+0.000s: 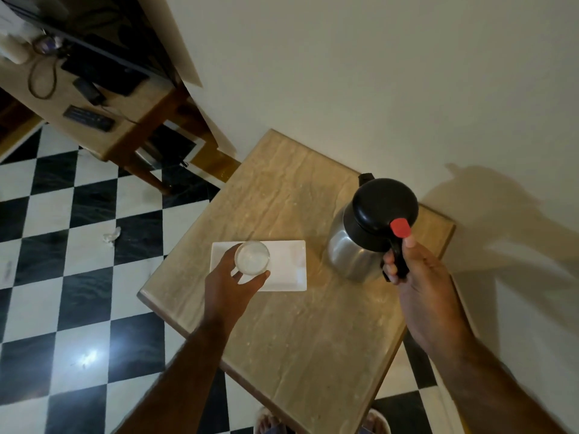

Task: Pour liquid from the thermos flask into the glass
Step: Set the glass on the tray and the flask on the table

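A steel thermos flask with a black lid and a red thumb lever stands upright on the right of a small beige table. My right hand is wrapped around its black handle, thumb just below the red lever. A clear glass stands on the left part of a white rectangular tray. My left hand grips the glass from the near-left side, fingers around its wall. What the glass holds cannot be made out.
The table stands against a cream wall. Black-and-white checkered floor lies to the left, with a crumpled scrap of paper on it. A wooden desk with cables and dark devices stands at the far left.
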### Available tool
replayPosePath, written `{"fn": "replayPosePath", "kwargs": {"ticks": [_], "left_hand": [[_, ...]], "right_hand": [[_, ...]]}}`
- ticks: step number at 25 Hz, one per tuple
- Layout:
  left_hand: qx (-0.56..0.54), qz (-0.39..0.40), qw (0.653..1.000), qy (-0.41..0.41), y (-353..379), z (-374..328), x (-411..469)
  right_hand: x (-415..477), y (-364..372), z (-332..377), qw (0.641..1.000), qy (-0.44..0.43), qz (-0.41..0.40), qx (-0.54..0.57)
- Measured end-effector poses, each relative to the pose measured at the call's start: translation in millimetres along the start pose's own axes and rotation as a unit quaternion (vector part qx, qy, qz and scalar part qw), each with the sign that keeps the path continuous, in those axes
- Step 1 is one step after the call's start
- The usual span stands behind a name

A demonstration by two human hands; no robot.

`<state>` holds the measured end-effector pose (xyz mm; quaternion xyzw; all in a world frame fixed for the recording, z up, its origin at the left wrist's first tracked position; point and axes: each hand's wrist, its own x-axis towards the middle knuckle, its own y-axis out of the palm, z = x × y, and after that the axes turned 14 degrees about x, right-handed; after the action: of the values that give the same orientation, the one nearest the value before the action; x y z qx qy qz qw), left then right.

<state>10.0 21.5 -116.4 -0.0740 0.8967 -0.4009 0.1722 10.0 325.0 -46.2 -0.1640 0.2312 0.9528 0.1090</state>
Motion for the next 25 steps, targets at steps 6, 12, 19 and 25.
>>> {"fn": "replayPosePath", "kwargs": {"ticks": [6,12,19,25], "left_hand": [[-0.033,0.0,0.999,-0.036,21.3,20.9,11.3],[-0.05,0.018,0.998,-0.043,35.4,31.2,16.9],[-0.067,-0.01,0.997,-0.041,43.2,35.2,18.0],[-0.058,-0.012,0.998,-0.039,42.8,32.9,14.4]], "right_hand": [[3.7,-13.1,-29.7,1.0,-0.002,-0.008,0.014],[4.7,-28.2,-56.8,1.0,0.012,-0.019,-0.014],[3.1,-26.4,-67.8,0.999,0.002,0.002,-0.038],[-12.1,-28.1,-69.4,0.997,-0.002,-0.006,-0.077]]}}
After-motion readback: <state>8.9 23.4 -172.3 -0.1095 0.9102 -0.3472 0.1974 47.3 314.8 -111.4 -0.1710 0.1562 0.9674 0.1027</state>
